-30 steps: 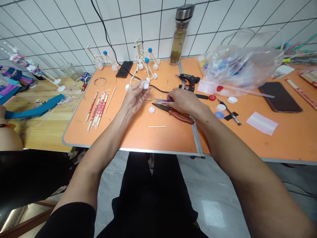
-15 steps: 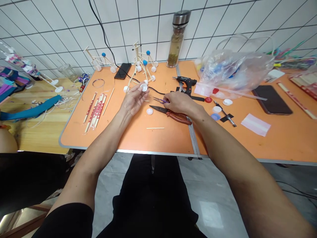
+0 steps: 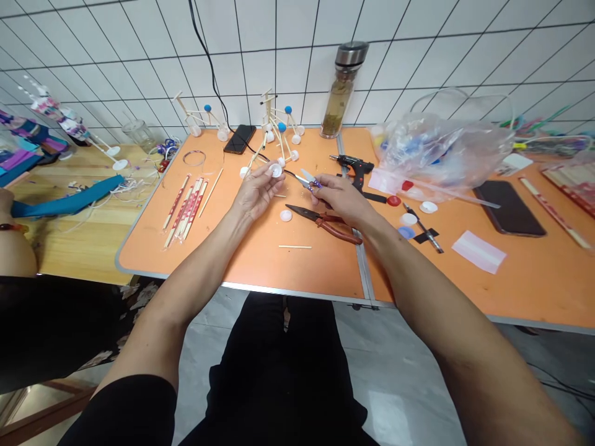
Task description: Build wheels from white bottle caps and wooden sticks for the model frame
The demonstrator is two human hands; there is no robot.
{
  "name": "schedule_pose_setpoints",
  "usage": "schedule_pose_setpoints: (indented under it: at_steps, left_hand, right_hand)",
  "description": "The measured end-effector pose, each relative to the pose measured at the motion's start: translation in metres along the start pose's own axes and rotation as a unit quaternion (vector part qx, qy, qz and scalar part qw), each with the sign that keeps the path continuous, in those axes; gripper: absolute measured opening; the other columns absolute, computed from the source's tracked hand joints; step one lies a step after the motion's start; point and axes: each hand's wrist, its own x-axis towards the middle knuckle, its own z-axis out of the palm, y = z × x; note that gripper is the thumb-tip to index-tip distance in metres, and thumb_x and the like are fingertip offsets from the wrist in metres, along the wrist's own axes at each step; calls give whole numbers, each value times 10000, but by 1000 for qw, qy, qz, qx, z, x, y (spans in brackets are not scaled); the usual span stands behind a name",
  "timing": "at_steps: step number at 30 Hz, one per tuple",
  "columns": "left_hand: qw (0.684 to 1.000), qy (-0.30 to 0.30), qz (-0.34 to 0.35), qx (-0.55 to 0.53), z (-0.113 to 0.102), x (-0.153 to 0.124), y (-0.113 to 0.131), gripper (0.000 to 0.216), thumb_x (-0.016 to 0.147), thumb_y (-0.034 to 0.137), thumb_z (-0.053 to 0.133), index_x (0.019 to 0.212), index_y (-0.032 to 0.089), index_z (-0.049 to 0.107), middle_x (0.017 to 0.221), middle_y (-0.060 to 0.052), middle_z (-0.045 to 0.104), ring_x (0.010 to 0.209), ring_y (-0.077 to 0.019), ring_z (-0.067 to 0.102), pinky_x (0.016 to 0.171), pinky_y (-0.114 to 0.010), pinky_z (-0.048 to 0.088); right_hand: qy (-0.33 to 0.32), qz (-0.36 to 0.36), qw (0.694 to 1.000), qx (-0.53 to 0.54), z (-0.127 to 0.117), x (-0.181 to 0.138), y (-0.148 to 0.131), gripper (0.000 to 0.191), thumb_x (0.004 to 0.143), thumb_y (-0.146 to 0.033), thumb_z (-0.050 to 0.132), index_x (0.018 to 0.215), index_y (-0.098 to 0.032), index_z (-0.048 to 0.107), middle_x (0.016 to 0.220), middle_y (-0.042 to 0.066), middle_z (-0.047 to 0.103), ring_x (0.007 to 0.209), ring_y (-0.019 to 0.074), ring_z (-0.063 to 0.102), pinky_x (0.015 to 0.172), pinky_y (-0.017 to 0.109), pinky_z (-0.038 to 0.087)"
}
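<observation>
A small white bottle cap (image 3: pixel 276 170) is pinched between the fingertips of my left hand (image 3: pixel 256 193), its hollow side showing. My right hand (image 3: pixel 338 195) grips purple-handled scissors (image 3: pixel 307 179), whose blades point left toward the cap without touching it. Below my right hand lie brown-handled pliers (image 3: pixel 332 224) with dark jaws. Another white cap (image 3: pixel 286 215) rests beside the plier tips, and a short thin stick (image 3: pixel 295 247) lies nearer the table's front edge. Behind my left hand stand stick models (image 3: pixel 274 127) with white cap wheels and blue balls.
Wrapped chopsticks (image 3: pixel 186 209) lie at left. A black glue gun (image 3: pixel 356 167), a tea bottle (image 3: pixel 341 93) and a plastic bag (image 3: pixel 441 148) stand along the back. Loose caps, a craft knife (image 3: pixel 424 228) and a phone (image 3: pixel 509 207) are at right. Another person's arm (image 3: pixel 16 238) shows at far left.
The scissors have been raised from the table in my right hand, and their blades now show apart. My left hand still holds the cap. The view has shifted slightly.
</observation>
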Motion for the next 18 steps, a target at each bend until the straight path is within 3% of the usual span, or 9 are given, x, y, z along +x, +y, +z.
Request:
schedule_pose_setpoints:
  at_steps: [5, 7, 11, 18]
  left_hand:
    - [1000, -18, 9, 17, -3, 3, -3, 203, 1092, 107, 689, 1094, 183, 878, 1207, -87, 908, 1120, -161, 881, 1158, -271, 669]
    - [999, -23, 14, 25, -4, 4, -4, 196, 1087, 118, 702, 1080, 196, 882, 1229, -86, 908, 1169, -177, 875, 1155, -280, 673]
    - [999, -20, 21, 34, -6, 4, -5, 156, 1059, 128, 754, 1071, 203, 891, 1232, -92, 907, 1187, -189, 871, 1154, -288, 669]
    - [999, -13, 28, 37, -2, 1, -10, 200, 1068, 115, 749, 1139, 213, 908, 1223, -78, 907, 1166, -167, 866, 1181, -295, 652]
  right_hand:
    - [26, -79, 995, -49, 7, -4, -1, 509, 1172, -527, 423, 1317, -187, 771, 1302, 126, 807, 1150, 263, 717, 983, 359, 527]
    - [27, -102, 990, -97, 11, -7, -4, 537, 1209, -520, 348, 1332, -183, 748, 1383, 153, 796, 1245, 282, 719, 1024, 363, 520]
    - [47, -98, 960, -257, 21, -12, -13, 425, 1210, -432, 399, 1333, -177, 717, 1331, 169, 812, 1191, 322, 737, 928, 366, 491]
    - [56, -72, 894, -439, 32, -22, -31, 490, 1251, -428, 344, 1493, -162, 677, 1476, 199, 778, 1188, 357, 742, 751, 363, 358]
